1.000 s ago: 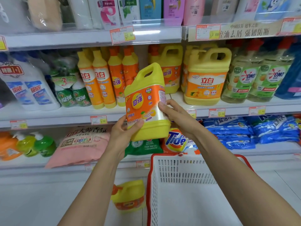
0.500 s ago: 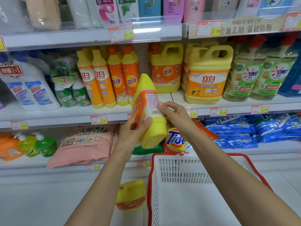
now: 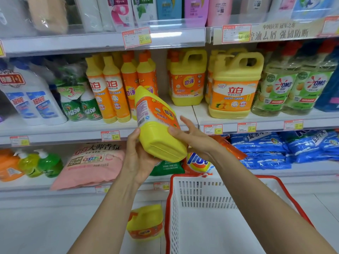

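So, nearest first: white basket [image 3: 201, 196] low right, red rim. A second jug [image 3: 145, 223] lies on the floor just left of it; touching or not, can't tell.

Above the basket's far-left corner, both hands have the yellow jug [image 3: 157, 129] in the air, on the near side of the middle shelf [image 3: 60, 133].
- Left hand [image 3: 139, 158] cups the base from below-left, thumb up the side wall, fingers wrapped under. It carries the load.
- Right hand [image 3: 192, 138] only steadies: thumb on the label's edge, fingers splayed and straight, not wrapped.
- The jug is tipped, base toward camera, top pointing away at the shelf, barcode panel facing left.

Behind it, matching jugs [image 3: 187, 83] stand upright on that shelf.

Status, my read: pick done, label check in hand, jug not in the basket yet. Left to do: decide, then lower it near-right into the basket or put it back.

Delta:
- A second ago the jug was upright, front label to camera, hands low on its sides.
- Half a second ago it was turned edge-on.
- Now it's rotated further and pitched over, base showing. Left hand has gone underneath; right fingers have opened out.
- Floor jug and basket are unchanged.
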Demonstrator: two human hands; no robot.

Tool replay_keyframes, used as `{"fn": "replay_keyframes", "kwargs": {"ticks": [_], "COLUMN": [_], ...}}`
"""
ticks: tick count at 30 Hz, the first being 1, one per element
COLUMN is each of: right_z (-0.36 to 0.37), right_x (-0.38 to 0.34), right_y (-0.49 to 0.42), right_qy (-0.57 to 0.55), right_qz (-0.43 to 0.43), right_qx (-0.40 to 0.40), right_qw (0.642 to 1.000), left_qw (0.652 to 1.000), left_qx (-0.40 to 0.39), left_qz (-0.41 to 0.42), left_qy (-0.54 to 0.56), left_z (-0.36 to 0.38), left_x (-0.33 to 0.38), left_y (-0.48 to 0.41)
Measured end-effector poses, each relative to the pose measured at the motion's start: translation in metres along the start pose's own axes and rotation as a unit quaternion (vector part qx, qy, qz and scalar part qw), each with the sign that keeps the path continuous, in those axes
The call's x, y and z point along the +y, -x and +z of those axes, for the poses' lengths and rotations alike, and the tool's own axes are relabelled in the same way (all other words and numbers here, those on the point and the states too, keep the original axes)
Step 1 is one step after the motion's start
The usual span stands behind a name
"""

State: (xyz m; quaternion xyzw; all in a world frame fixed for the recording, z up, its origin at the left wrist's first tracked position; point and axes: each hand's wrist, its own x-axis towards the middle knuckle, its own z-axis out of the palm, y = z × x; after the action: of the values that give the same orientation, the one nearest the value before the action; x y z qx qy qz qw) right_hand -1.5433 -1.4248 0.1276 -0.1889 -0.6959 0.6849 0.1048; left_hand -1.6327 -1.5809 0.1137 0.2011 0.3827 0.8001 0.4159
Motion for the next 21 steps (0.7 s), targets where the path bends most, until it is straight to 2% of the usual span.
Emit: {"fn": "replay_keyframes", "kwargs": {"ticks": [2, 5, 8, 11, 15, 18, 21], "right_z": [-0.003, -0.008, -0.011, -0.015, -0.026, -0.029, -0.027], "right_x": [0.003, 0.006, 0.007, 0.003, -0.013, -0.024, -0.03], "right_y": [-0.003, -0.006, -0.008, -0.005, 0.007, 0.017, 0.023], "right_qy": [-0.065, -0.094, -0.067, -0.017, 0.006, 0.01, 0.023], "right_qz": [0.04, 0.022, 0.0, -0.023, -0.046, -0.076, -0.097], "right_qx": [-0.022, 0.005, 0.04, 0.045, 0.01, -0.039, -0.028], "right_qw": [0.997, 0.995, 0.997, 0.999, 0.999, 0.996, 0.995], "left_qw": [1.0, 0.998, 0.985, 0.974, 0.977, 0.981, 0.984], "left_qx": [-0.02, 0.03, 0.086, 0.111, 0.158, 0.158, 0.151], "left_qz": [-0.012, -0.006, 0.008, -0.02, -0.009, -0.009, -0.009], "left_qy": [0.009, -0.054, -0.152, -0.197, -0.145, -0.11, -0.091], "left_z": [-0.002, -0.011, -0.018, -0.016, -0.011, -0.004, 0.005], "left_x": [-0.002, 0.003, 0.016, 0.018, 0.027, 0.034, 0.036], "left_y": [0.0, -0.005, -0.008, -0.008, -0.01, -0.009, -0.003]}}
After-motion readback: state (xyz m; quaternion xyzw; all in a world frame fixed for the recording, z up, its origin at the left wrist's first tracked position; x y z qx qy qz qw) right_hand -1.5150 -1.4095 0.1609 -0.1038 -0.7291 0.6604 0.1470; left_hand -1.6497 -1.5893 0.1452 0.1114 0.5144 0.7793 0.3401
